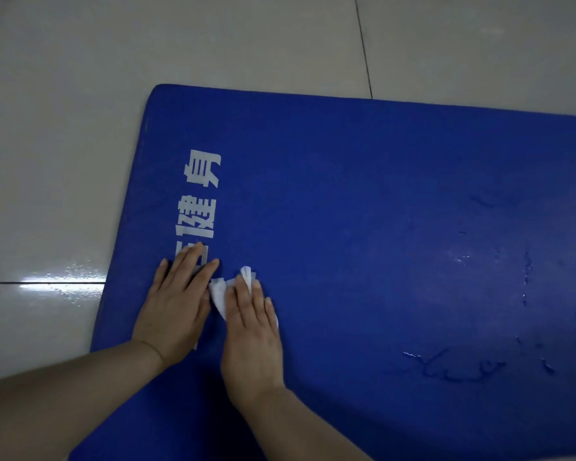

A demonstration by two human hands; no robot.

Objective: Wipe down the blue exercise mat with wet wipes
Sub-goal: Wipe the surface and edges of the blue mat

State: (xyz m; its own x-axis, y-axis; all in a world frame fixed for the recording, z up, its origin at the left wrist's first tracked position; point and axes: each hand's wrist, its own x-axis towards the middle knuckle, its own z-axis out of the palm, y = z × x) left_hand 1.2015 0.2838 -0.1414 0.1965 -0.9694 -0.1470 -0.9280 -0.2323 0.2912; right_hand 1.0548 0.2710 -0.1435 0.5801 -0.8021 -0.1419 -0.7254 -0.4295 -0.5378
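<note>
Flat on a glossy pale grey tiled floor (64,168): a thick blue foam exercise mat (363,201) with rounded corners, running from the lower left out past the right and bottom borders of the view. Far edge angled gently down to the right, crossing a dark grout line (363,48); left short edge slanting down toward the near left, close to another grout line and a bright glare patch on the tile. White printed characters (200,197) set in a column just inside that left edge. Left hand (177,307) laid flat on the mat, fingers straight and slightly spread, fingertips covering the lowest of the printed characters, holding nothing. Right hand (251,331) just beside it, palm down, straight fingers pressing a crumpled white wet wipe (225,291) against the mat; wipe bunched under the fingers, showing at the fingertips and in the gap between the two hands, touching the left hand's inner side. Both forearms entering from the lower left and bottom. To the right, a wide bare stretch of blue surface, marked with wet streaks and small droplets (453,364) toward the lower right. Broad floor beyond the far and left edges of the mat.
</note>
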